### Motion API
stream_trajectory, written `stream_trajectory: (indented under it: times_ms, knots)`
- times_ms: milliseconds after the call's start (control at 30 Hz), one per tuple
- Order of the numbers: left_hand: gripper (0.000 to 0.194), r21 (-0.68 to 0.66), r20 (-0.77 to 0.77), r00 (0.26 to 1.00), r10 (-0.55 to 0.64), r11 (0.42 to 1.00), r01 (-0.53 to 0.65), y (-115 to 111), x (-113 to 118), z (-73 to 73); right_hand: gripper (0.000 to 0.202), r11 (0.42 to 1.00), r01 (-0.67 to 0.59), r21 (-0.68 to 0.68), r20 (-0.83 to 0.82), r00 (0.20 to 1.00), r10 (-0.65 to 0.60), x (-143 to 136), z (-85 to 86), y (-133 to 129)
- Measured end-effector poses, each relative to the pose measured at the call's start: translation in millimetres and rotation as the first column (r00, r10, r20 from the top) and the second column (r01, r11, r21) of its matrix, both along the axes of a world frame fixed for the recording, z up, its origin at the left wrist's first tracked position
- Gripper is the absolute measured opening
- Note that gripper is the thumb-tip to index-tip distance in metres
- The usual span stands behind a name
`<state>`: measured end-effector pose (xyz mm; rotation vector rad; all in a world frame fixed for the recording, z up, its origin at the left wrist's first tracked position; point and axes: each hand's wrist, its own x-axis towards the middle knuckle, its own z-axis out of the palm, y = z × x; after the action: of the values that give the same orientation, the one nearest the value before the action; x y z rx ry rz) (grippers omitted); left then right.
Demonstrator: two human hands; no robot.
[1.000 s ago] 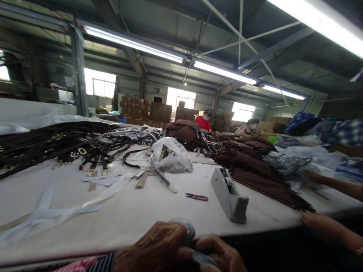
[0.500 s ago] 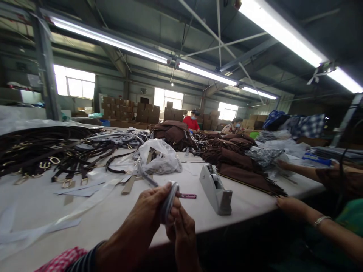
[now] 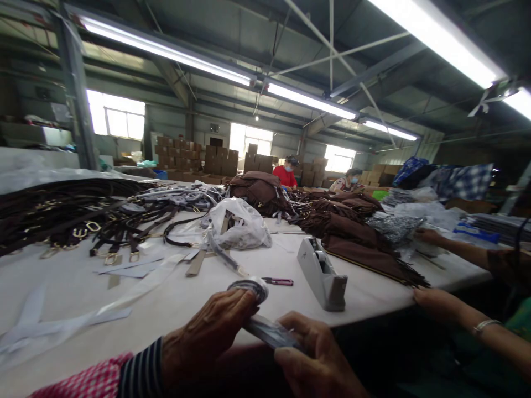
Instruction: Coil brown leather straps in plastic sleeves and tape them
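At the table's near edge, my left hand (image 3: 209, 326) is closed around a coil of grey, plastic-wrapped strap (image 3: 260, 288). A flat length of it stretches down to the right, where my right hand (image 3: 317, 356) pinches it between thumb and fingers. Past the coil, a wrapped strap piece (image 3: 224, 255) runs up toward a clear plastic bag (image 3: 244, 235). Small purple-handled thread snips (image 3: 279, 282) lie just beyond my hands. A grey tape dispenser (image 3: 321, 276) stands to their right.
Dark straps with gold buckles (image 3: 74, 210) pile up at left, near paper strips (image 3: 128, 269). Brown fringed bags (image 3: 352, 237) are stacked at right. A co-worker's hand (image 3: 435, 303) touches the nearest bag. Two masked people work across the table (image 3: 166, 293).
My right hand has moved right and down, away from my left, drawing a length of the strap out between them. The coil has tipped from upright to flatter.
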<state>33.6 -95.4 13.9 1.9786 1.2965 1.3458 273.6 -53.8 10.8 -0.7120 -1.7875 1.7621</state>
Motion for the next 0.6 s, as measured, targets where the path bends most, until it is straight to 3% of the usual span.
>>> stream_trajectory:
  times_ms: [100, 167, 233, 300, 400, 467, 533, 600]
  knots:
    - [0.020, -0.171, 0.003, 0.999, -0.036, 0.985, 0.036, -29, 0, -7.2, 0.051, 0.980, 0.150, 0.134, -0.054, 0.988, -0.144, 13, 27.2, 26]
    - [0.020, -0.348, 0.137, 0.988, -0.065, 0.931, 0.109, -42, 10, -2.3, 0.037, 0.943, 0.201, 0.266, -0.071, 0.979, -0.189, 7, 31.0, 42]
    - [0.032, -0.482, 0.316, 0.945, -0.084, 0.844, 0.236, -44, 24, 7.0, 0.033, 0.916, 0.205, 0.345, -0.095, 0.979, -0.183, -10, 21.0, 51]
    - [0.048, -0.511, 0.522, 0.852, -0.043, 0.783, 0.353, -36, 36, 17.6, 0.046, 0.929, 0.181, 0.321, -0.135, 0.980, -0.144, -31, 0.0, 47]
    - [0.048, -0.386, 0.789, 0.611, 0.059, 0.821, 0.420, -14, 43, 34.4, 0.055, 0.978, 0.189, 0.093, -0.194, 0.966, -0.169, -57, -38.5, 23]
    - [0.042, -0.307, 0.882, 0.459, 0.109, 0.872, 0.382, 1, 44, 45.9, 0.059, 0.965, 0.257, -0.050, -0.212, 0.942, -0.261, -66, -58.6, 3]
    - [0.036, -0.289, 0.908, 0.389, 0.156, 0.905, 0.313, 12, 44, 55.3, 0.061, 0.950, 0.298, -0.092, -0.206, 0.928, -0.311, -72, -69.8, -14]
    - [0.035, -0.289, 0.898, 0.404, 0.172, 0.924, 0.249, 19, 47, 59.7, 0.061, 0.949, 0.308, -0.075, -0.194, 0.929, -0.317, -75, -73.7, -25]
